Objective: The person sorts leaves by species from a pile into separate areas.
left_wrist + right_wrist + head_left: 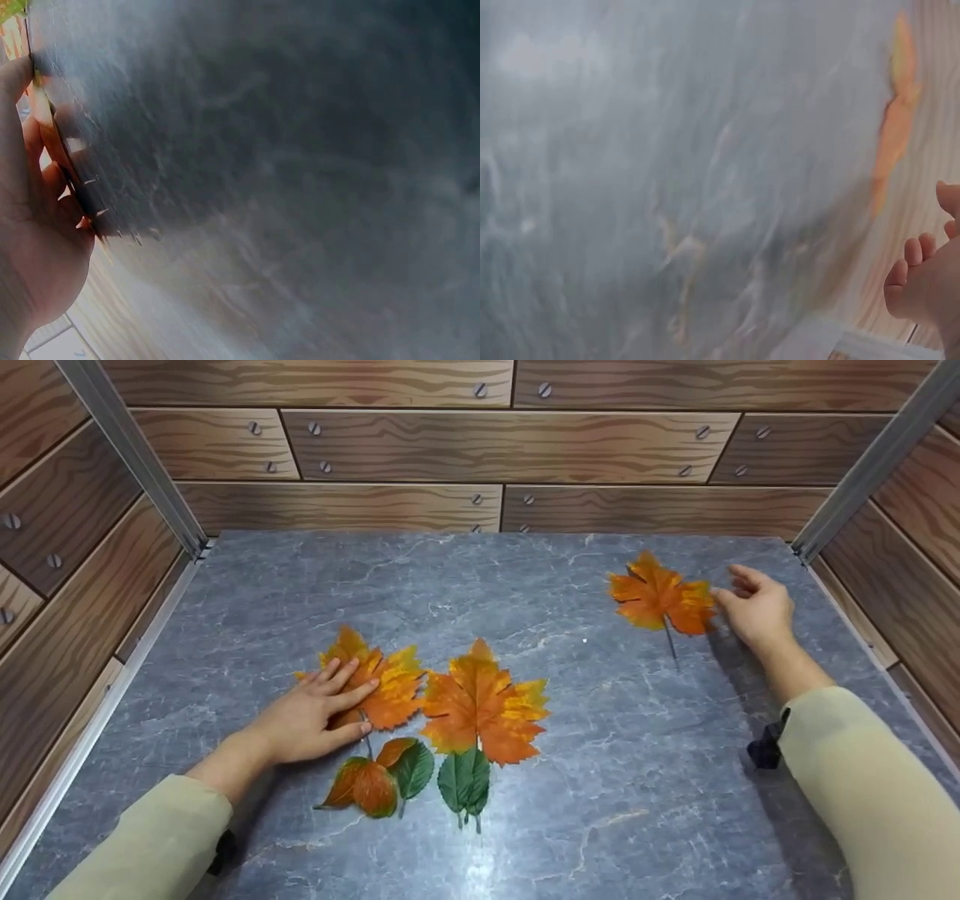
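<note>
- Centre of the action, the middle maple leaf (480, 701), orange and yellow, lying on the grey marbled table (600, 817), and that's our landmark!
- Just left of it, almost edge to edge, sits the left maple leaf (401, 690), and the left hand (319, 716) is right on top: fingers straight and spread across the surface, nothing clasped.
- Over to the right hand (759, 607), well to the right of the middle leaf and farther from the person: fingers loosely bent, grip slack, nothing in it!
- Beside that thumb, the right maple leaf (660, 596), stem toward the person; whether thumb and leaf edge touch, I can't tell.
- Tucked against the middle leaf's near edge, green leaves (463, 784).
- Near and left of the middle leaf, a reddish-green cluster (375, 787).
- Far beyond the middle leaf, the wood-patterned wall (510, 446).
</note>
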Demonstrator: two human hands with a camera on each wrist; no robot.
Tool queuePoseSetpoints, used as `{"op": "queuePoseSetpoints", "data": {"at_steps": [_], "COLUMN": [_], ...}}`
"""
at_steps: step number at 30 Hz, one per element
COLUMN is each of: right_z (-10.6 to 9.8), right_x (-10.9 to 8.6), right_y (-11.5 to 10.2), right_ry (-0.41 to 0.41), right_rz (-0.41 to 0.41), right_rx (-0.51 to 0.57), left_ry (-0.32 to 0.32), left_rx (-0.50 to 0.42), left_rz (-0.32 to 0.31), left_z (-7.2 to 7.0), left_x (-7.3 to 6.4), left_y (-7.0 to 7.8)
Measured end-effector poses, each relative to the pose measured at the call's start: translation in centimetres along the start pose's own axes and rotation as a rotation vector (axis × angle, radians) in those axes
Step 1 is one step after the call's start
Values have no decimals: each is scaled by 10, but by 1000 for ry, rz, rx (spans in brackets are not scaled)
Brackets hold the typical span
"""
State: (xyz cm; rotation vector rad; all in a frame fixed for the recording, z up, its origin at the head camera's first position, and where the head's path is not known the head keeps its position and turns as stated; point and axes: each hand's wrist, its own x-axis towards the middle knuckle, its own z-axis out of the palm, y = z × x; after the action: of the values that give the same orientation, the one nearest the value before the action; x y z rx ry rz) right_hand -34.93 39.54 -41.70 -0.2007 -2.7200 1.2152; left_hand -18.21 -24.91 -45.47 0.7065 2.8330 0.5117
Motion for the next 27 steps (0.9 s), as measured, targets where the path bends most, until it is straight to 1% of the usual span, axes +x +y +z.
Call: {"op": "queuePoseSetpoints", "data": {"at_steps": [4,7,9,11,14,16,18,23,27], "right_z": [11,25,36,47,63,74,84,107,125], "right_x": [-11,-23,-34,-46,-65,-78,-90,-116,-135], "right_y": [-19,-37,-50,-63,-81,-90,-97,-108,-116], "right_ry": [39,24,-15,-75,-155,-206,-256,-398,-479], "right_rz": [-78,-142,-172,-184,-202,-206,-203,-181,-212], "right_rx": [142,266,353,447,514,519,487,458,416], "left_ry": [0,-1,-2,-2,1,2,2,-1,-2], "left_rx": [5,15,20,21,18,16,14,8,14], "left_rz": [-2,-3,-6,-7,-11,-11,-12,-13,-12], "left_z": [0,0,0,1,1,1,1,2,2], "left_x": [0,-1,-1,-1,-1,-1,-1,0,1], "left_y": [0,0,1,1,1,1,1,1,0]}}
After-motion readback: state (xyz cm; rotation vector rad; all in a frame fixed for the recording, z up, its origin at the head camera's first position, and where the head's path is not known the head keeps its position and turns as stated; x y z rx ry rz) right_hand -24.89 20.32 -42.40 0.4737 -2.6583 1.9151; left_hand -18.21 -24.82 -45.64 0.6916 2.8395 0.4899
